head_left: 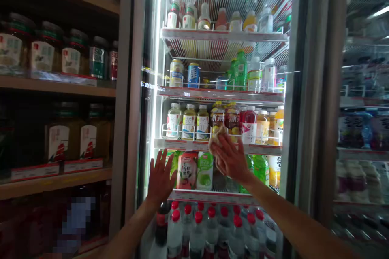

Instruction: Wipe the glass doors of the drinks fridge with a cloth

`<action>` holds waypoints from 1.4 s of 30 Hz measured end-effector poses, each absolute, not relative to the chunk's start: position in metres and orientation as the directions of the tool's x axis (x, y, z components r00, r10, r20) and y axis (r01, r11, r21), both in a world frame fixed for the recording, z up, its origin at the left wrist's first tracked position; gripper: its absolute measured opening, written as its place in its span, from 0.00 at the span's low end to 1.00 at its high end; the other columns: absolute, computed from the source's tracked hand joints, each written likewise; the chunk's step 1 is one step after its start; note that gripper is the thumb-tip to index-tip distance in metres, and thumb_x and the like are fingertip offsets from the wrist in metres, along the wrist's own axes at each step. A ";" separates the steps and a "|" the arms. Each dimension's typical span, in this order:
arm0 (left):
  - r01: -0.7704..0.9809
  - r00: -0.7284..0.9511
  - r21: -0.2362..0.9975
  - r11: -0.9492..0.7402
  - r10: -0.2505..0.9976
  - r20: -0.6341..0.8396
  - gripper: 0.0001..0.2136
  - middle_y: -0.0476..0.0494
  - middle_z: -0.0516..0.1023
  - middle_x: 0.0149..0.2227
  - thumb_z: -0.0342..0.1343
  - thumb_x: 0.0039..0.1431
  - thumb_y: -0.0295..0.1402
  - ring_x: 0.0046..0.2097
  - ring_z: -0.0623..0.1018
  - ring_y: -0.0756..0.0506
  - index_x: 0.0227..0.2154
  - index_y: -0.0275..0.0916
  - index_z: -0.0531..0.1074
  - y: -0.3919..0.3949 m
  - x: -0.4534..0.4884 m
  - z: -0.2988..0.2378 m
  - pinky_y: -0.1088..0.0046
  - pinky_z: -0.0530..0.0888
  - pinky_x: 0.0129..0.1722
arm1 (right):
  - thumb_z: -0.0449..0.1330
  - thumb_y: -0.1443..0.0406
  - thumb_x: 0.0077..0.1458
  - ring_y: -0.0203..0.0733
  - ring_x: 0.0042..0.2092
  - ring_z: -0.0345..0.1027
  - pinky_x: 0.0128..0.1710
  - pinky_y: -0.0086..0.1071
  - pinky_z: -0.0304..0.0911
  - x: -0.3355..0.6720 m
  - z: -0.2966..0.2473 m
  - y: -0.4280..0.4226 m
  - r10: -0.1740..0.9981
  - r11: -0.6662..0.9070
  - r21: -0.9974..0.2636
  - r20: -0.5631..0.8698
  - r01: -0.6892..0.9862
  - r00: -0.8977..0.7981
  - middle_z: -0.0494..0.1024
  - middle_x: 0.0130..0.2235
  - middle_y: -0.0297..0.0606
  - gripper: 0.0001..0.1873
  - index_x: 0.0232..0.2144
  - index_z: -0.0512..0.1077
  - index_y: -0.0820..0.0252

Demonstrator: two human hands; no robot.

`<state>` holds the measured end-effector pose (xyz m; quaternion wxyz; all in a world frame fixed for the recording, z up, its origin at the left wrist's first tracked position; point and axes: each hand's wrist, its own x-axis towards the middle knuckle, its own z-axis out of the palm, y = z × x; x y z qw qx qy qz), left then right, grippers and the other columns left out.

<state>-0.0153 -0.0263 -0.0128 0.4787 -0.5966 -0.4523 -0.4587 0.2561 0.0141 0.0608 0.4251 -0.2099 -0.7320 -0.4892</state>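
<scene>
The left hand [161,178] lies flat on the fridge's glass door [153,121] with all 5 fingers spread, while the right hand [232,161], fingers together, presses a crumpled cloth [216,136] against that glass.

Both bare arms reach forward and up. The left hand [161,178] is flat, fingers spread wide. The right hand [232,160], higher, shows its back, fingers together; its grip is hidden.

One left hand [161,178], one right hand [232,160], one cloth [217,136], perhaps a dozen red-capped bottles [198,226].
</scene>
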 end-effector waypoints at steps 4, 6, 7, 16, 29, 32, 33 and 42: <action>0.967 0.194 -0.181 -0.178 0.055 0.980 0.28 0.39 0.45 0.66 0.48 0.58 0.29 0.66 0.44 0.41 0.61 0.41 0.50 -0.027 0.010 0.002 0.56 0.44 0.64 | 0.53 0.64 0.53 0.48 0.65 0.42 0.63 0.52 0.34 0.264 0.066 0.017 -0.146 0.435 0.466 0.881 0.770 -0.451 0.58 0.62 0.43 0.24 0.54 0.64 0.54; 0.953 0.232 -0.218 -0.213 0.041 0.972 0.26 0.39 0.49 0.65 0.48 0.58 0.30 0.66 0.46 0.41 0.60 0.42 0.52 -0.022 0.026 0.012 0.55 0.45 0.64 | 0.54 0.64 0.52 0.48 0.66 0.42 0.64 0.51 0.32 0.267 0.034 0.014 -0.132 0.451 0.540 0.828 0.711 -0.545 0.59 0.62 0.40 0.25 0.54 0.64 0.52; 0.948 0.240 -0.226 -0.224 0.033 0.970 0.26 0.38 0.50 0.65 0.49 0.58 0.31 0.66 0.47 0.41 0.60 0.42 0.53 -0.019 0.033 0.016 0.55 0.45 0.64 | 0.54 0.64 0.52 0.47 0.66 0.42 0.64 0.50 0.31 0.270 0.019 0.013 -0.117 0.456 0.583 0.788 0.673 -0.604 0.60 0.61 0.38 0.25 0.55 0.63 0.51; 0.952 0.223 -0.214 -0.217 0.018 0.975 0.24 0.36 0.59 0.61 0.48 0.59 0.37 0.66 0.47 0.43 0.58 0.41 0.58 0.000 0.044 0.021 0.56 0.44 0.63 | 0.51 0.63 0.55 0.49 0.65 0.44 0.62 0.52 0.34 0.305 0.093 0.028 -0.140 0.362 0.317 0.948 0.877 -0.285 0.52 0.64 0.45 0.24 0.54 0.63 0.55; 0.951 0.230 -0.217 -0.222 0.033 0.973 0.27 0.40 0.51 0.64 0.48 0.59 0.35 0.66 0.47 0.42 0.62 0.44 0.50 -0.004 0.045 0.023 0.56 0.44 0.64 | 0.52 0.63 0.54 0.50 0.64 0.46 0.62 0.52 0.36 0.349 0.039 0.022 -0.063 0.361 0.332 0.941 0.871 -0.332 0.54 0.63 0.46 0.20 0.50 0.66 0.55; 0.951 0.222 -0.211 -0.226 0.027 0.975 0.28 0.41 0.49 0.65 0.48 0.59 0.34 0.66 0.47 0.42 0.62 0.44 0.48 -0.004 0.047 0.023 0.56 0.44 0.64 | 0.51 0.64 0.54 0.53 0.65 0.45 0.61 0.54 0.38 0.362 0.040 0.027 -0.064 0.294 0.237 0.972 0.926 -0.228 0.49 0.65 0.48 0.23 0.53 0.63 0.57; 0.952 0.217 -0.207 -0.226 0.022 0.976 0.29 0.41 0.49 0.65 0.48 0.59 0.34 0.66 0.47 0.42 0.62 0.45 0.48 -0.004 0.048 0.022 0.56 0.44 0.64 | 0.52 0.64 0.54 0.54 0.65 0.44 0.61 0.54 0.39 0.364 0.026 0.026 -0.047 0.293 0.239 0.971 0.926 -0.236 0.48 0.65 0.47 0.23 0.54 0.63 0.57; 0.958 0.199 -0.190 -0.214 0.022 0.980 0.29 0.41 0.47 0.65 0.48 0.60 0.32 0.66 0.46 0.42 0.63 0.45 0.46 -0.003 0.050 0.017 0.56 0.43 0.64 | 0.52 0.64 0.54 0.53 0.64 0.47 0.60 0.54 0.45 0.400 0.027 0.030 -0.052 0.254 0.242 0.970 0.936 -0.237 0.50 0.64 0.48 0.25 0.56 0.61 0.56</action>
